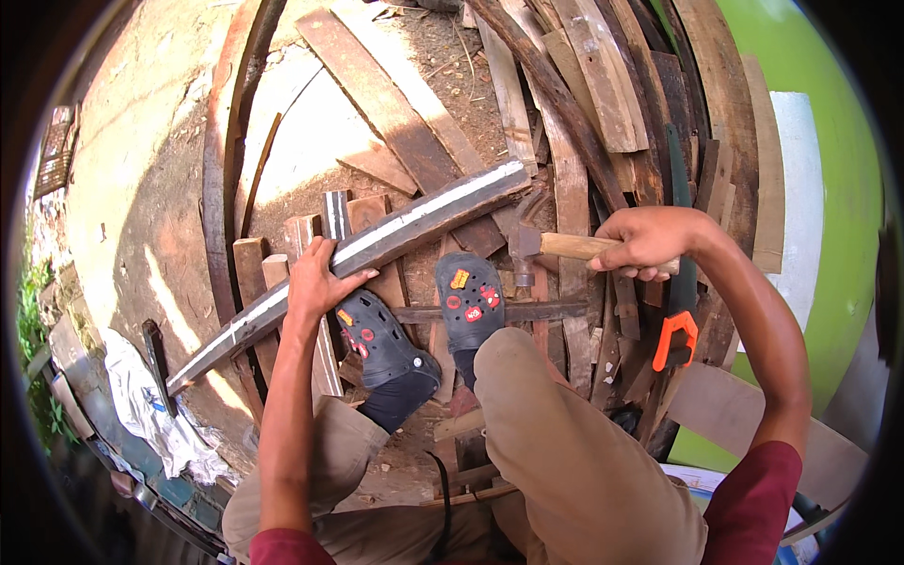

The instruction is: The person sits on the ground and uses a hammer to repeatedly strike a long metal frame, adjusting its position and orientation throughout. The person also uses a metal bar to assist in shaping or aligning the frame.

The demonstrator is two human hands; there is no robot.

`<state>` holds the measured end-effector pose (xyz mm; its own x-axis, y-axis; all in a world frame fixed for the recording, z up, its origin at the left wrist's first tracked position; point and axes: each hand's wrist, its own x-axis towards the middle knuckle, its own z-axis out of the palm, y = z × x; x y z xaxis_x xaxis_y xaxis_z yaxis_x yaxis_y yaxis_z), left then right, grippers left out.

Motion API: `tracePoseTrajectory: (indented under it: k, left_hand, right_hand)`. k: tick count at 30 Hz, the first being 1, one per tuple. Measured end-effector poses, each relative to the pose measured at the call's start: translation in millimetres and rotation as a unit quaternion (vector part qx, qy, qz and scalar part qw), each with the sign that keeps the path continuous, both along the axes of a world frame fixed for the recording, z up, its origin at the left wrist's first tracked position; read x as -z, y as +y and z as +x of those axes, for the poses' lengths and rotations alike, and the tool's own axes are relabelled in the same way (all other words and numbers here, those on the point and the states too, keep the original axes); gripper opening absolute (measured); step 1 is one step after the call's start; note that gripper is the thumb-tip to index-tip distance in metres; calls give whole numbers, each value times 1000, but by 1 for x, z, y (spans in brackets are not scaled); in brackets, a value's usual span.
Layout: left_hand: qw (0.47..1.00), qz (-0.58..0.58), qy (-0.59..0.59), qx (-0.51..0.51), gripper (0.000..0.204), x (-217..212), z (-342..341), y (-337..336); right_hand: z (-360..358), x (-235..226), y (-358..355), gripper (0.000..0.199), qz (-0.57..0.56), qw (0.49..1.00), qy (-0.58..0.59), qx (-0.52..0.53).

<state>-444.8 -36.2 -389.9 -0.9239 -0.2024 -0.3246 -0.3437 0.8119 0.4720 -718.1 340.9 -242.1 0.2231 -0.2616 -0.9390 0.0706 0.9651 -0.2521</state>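
Observation:
A long dark wooden beam (433, 222) with a white stripe along its upper face lies slantwise across other boards, its far end to the right. My left hand (315, 281) grips it near the middle, fingers over the top and thumb stretched along the near side. In my right hand (650, 243) is a claw hammer (571, 247), held by its wooden handle. The hammer's metal head is just right of the beam's far end, apart from it, striking face pointing toward me. Part of the handle is hidden by my fingers.
Boards (603, 75) crowd the right side beside a green wall (800, 122). A handsaw (675, 344) with an orange handle leans among them. My dark clogs (471, 299) rest among wood pieces below the beam. A white sheet (151, 405) lies at left near a dark bar (157, 363).

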Motion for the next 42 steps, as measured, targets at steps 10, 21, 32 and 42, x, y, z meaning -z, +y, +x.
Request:
tracePoseTrajectory:
  k: [10, 21, 32, 42]
  left_hand:
    - [1000, -16, -14, -7, 71, -4, 2, 3]
    - [1000, -20, -7, 6, 75, -1, -1, 1]
    - [999, -44, 25, 15, 73, 1, 5, 6]
    - [1000, -16, -8, 17, 74, -3, 0, 0]
  right_hand:
    - [-65, 23, -4, 30, 50, 993, -107, -27]
    - [46, 20, 25, 21, 1, 951, -130, 280]
    - [156, 15, -38, 16, 12, 814, -19, 580]
    - [149, 8, -48, 14, 30, 855, 28, 518]
